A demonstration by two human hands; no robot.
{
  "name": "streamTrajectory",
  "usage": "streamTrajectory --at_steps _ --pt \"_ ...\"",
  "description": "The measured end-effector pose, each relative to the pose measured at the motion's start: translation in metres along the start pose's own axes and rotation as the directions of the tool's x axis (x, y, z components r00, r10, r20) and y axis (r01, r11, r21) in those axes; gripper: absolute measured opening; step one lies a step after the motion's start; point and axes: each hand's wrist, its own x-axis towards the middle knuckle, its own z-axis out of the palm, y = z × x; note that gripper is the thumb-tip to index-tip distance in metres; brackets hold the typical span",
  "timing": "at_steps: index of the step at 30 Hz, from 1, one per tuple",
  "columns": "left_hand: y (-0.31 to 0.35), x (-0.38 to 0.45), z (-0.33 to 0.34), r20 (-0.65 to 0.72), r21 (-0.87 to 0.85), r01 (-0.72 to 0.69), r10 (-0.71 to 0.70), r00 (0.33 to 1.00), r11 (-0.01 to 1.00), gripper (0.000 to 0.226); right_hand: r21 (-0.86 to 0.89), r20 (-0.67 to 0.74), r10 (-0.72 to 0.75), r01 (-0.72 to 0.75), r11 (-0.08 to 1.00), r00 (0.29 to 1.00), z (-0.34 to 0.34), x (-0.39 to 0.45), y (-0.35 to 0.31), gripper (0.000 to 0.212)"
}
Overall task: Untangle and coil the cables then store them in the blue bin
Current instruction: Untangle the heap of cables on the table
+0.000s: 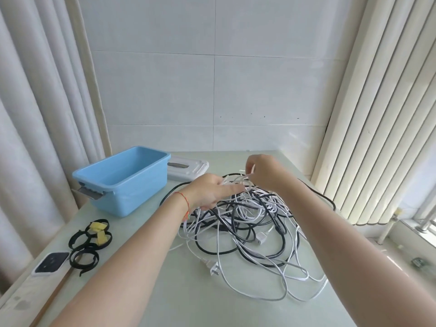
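Both hands pinch white strands atop a tangled pile of cables [250, 223], left hand [212, 193], right hand [264, 172], beside an empty blue bin [122, 182]; no readable writing.

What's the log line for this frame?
stage: untangling | left hand: in cables | right hand: pinching white cable | bin: empty

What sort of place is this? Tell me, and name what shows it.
Probably a room in a home or small office, at a table by a window: a tiled wall, curtains on the left, vertical blinds on the right, and a window sill past them.
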Motion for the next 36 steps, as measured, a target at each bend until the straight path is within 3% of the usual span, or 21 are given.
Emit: streamTrajectory --at_steps 2,3,4,5,6,8,10,13,16,19,20,21,23,24,25,27,29,31,33,35,36 --pt "-0.003 0.004 -0.002 -0.135 -0.012 -0.01 0.009 0.991 1.0 0.04 0.056 -0.109 0.139 -0.133 0.989 0.984 0.003 0.004 0.021 0.021" --pt "-0.006 0.007 -0.006 -0.223 -0.191 -0.015 -0.029 0.974 0.981 0.036 0.076 -0.159 0.2 -0.19 0.979 0.967 0.005 0.005 0.033 0.023" --pt "-0.011 0.012 -0.011 -0.291 -0.451 -0.021 -0.125 0.948 0.893 0.032 0.074 -0.208 0.251 -0.241 0.968 0.945 0.007 0.006 0.045 0.025" --pt "-0.015 0.015 -0.018 -0.309 -0.69 -0.036 -0.25 0.918 0.723 0.033 0.053 -0.251 0.301 -0.298 0.953 0.92 0.007 0.004 0.055 0.027" --pt "-0.023 0.019 -0.025 -0.29 -0.832 -0.049 -0.359 0.887 0.552 0.038 0.039 -0.264 0.365 -0.368 0.929 0.893 0.006 0.002 0.064 0.029" --pt "-0.035 0.022 -0.03 -0.248 -0.904 -0.034 -0.459 0.853 0.426 0.046 0.033 -0.137 0.491 -0.491 0.871 0.861 0.0 -0.004 0.076 0.036" --pt "-0.037 0.022 -0.027 -0.202 -0.9 0.023 -0.461 0.864 0.436 0.05 0.065 0.15 0.537 -0.551 0.832 0.83 -0.008 -0.007 0.077 0.053" --pt "-0.024 0.024 -0.014 -0.163 -0.86 0.077 -0.415 0.895 0.504 0.05 0.338 0.487 0.362 -0.553 0.761 0.795 -0.013 -0.006 0.075 0.055" --pt "-0.01 0.029 -0.007 -0.102 -0.79 0.143 -0.358 0.928 0.596 0.05 0.714 0.463 0.231 -0.515 0.474 0.856 -0.02 -0.005 0.067 0.028" --pt "0.004 0.03 -0.006 -0.054 -0.725 0.167 -0.298 0.953 0.668 0.051 0.908 0.336 0.405 -0.407 0.1 0.85 -0.034 -0.001 0.063 0.024" --pt "0.008 0.029 -0.006 -0.045 -0.706 0.167 -0.279 0.959 0.689 0.052 0.938 0.262 0.516 -0.342 0.064 0.815 -0.04 0.002 0.066 0.021" --pt "0.012 0.028 -0.007 -0.031 -0.684 0.168 -0.259 0.965 0.71 0.053 0.947 0.145 0.632 -0.292 0.135 0.761 -0.048 0.003 0.069 0.02" --pt "0.021 0.024 -0.009 0.026 -0.619 0.186 -0.217 0.976 0.763 0.054 0.749 -0.217 0.727 -0.367 0.552 0.652 -0.058 0.001 0.081 0.048" --pt "0.025 0.022 -0.009 0.055 -0.568 0.197 -0.202 0.978 0.799 0.053 0.46 -0.348 0.654 -0.485 0.744 0.672 -0.06 0.0 0.089 0.063" --pt "0.029 0.019 -0.009 0.079 -0.504 0.206 -0.193 0.978 0.839 0.051 0.107 -0.366 0.576 -0.582 0.806 0.731 -0.063 -0.003 0.092 0.069" --pt "0.037 0.013 -0.008 0.093 -0.371 0.204 -0.183 0.979 0.906 0.046 -0.4 -0.124 0.564 -0.561 0.725 0.817 -0.067 -0.012 0.086 0.06" --pt "0.047 0.008 -0.005 0.106 -0.314 0.183 -0.157 0.982 0.932 0.042 -0.529 0.124 0.493 -0.364 0.767 0.861 -0.068 -0.02 0.071 0.04" --pt "0.054 0.006 -0.002 0.149 -0.363 0.184 -0.138 0.979 0.913 0.042 -0.504 0.184 0.324 -0.194 0.841 0.928 -0.065 -0.028 0.045 0.021" --pt "0.057 0.005 0.001 0.148 -0.423 0.168 -0.115 0.982 0.891 0.042 -0.289 0.149 0.166 -0.117 0.95 0.975 -0.058 -0.027 0.026 0.028" --pt "0.058 0.004 0.006 0.096 -0.455 0.134 -0.101 0.99 0.88 0.038 0.276 0.12 0.058 -0.09 0.957 0.991 -0.048 -0.03 0.012 0.031" --pt "0.059 0.003 0.008 0.054 -0.463 0.112 -0.098 0.994 0.879 0.036 0.542 0.134 0.043 -0.109 0.833 0.99 -0.044 -0.034 0.006 0.029"
